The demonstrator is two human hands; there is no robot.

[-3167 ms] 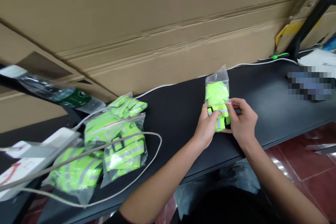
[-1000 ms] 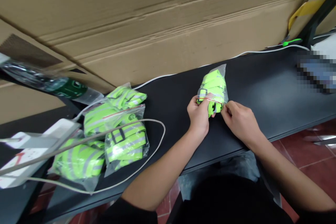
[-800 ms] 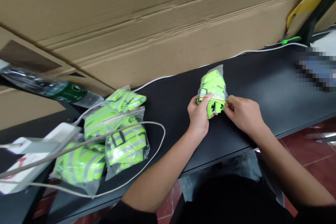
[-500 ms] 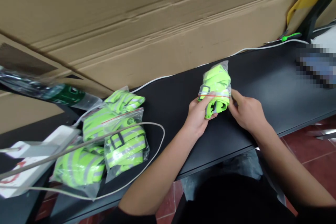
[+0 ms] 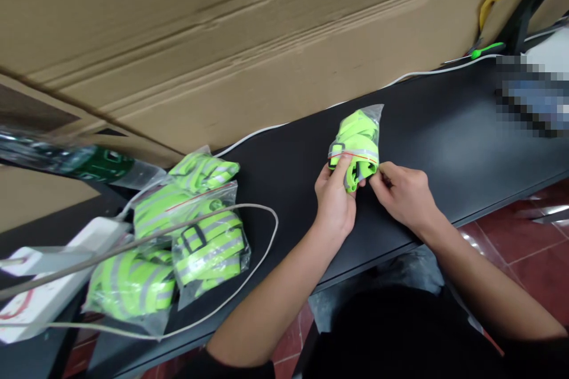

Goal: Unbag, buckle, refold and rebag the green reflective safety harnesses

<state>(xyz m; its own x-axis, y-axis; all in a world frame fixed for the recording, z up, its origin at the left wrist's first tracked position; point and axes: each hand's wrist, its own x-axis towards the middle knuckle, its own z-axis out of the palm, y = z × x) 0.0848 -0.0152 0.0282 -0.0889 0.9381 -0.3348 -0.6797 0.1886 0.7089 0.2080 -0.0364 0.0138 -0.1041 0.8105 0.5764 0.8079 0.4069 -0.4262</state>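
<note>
A clear zip bag (image 5: 374, 115) with a red seal line holds a folded neon-green reflective strap (image 5: 357, 130) with a black buckle. Part of the strap sticks out past the bag's near end. My left hand (image 5: 336, 198) grips bag and strap from the left, thumb on top and fingers underneath. At the near right corner of the bag, my right hand (image 5: 402, 192) is closed, its thumb and fingertips pinching the edge. Several filled bags of the same green straps (image 5: 211, 249) lie to the left on the black table (image 5: 293, 183).
A grey cable (image 5: 275, 231) loops over the filled bags. Left of them are a white power strip (image 5: 57, 284) and a plastic bottle (image 5: 106, 163). Cardboard (image 5: 267, 41) stands along the back edge. At the back right lies a green-handled tool (image 5: 486, 50).
The bag and both hands have shifted slightly left in view. My right hand has come lower along the bag, from its right side to its near corner.
</note>
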